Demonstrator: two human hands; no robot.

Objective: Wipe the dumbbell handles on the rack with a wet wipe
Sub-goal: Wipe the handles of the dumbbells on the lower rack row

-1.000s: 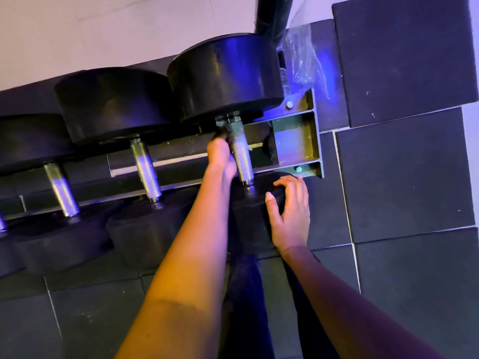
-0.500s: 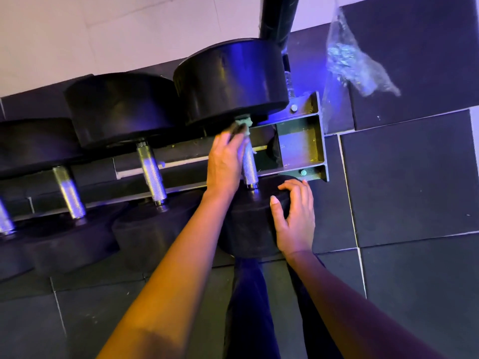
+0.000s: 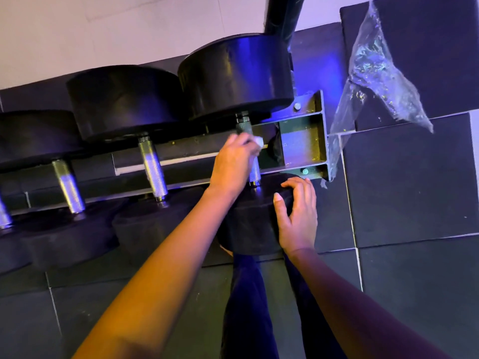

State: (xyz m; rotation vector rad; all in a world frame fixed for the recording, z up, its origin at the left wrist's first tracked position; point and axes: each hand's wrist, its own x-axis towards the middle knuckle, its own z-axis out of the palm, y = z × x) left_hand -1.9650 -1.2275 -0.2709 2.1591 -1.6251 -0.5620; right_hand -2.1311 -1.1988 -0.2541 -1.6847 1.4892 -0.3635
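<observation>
Several black dumbbells lie across a low metal rack (image 3: 303, 141), their knurled steel handles pointing toward me. My left hand (image 3: 233, 161) is wrapped around the handle of the rightmost dumbbell (image 3: 243, 125), with a white wet wipe (image 3: 258, 141) showing between its fingers and the handle. My right hand (image 3: 298, 216) rests flat on the near black head (image 3: 248, 224) of that same dumbbell, fingers spread. The neighbouring handle (image 3: 153, 169) and a third handle (image 3: 68, 185) sit bare to the left.
A crumpled clear plastic wrapper (image 3: 373, 73) lies on the dark rubber floor tiles (image 3: 404, 182) right of the rack. A black upright post (image 3: 282, 16) rises behind the rack against a pale wall. My dark trouser legs show below.
My left hand has slid down the rightmost handle from its far end toward the middle, and the white wipe now shows. The right hand has stayed on the near head.
</observation>
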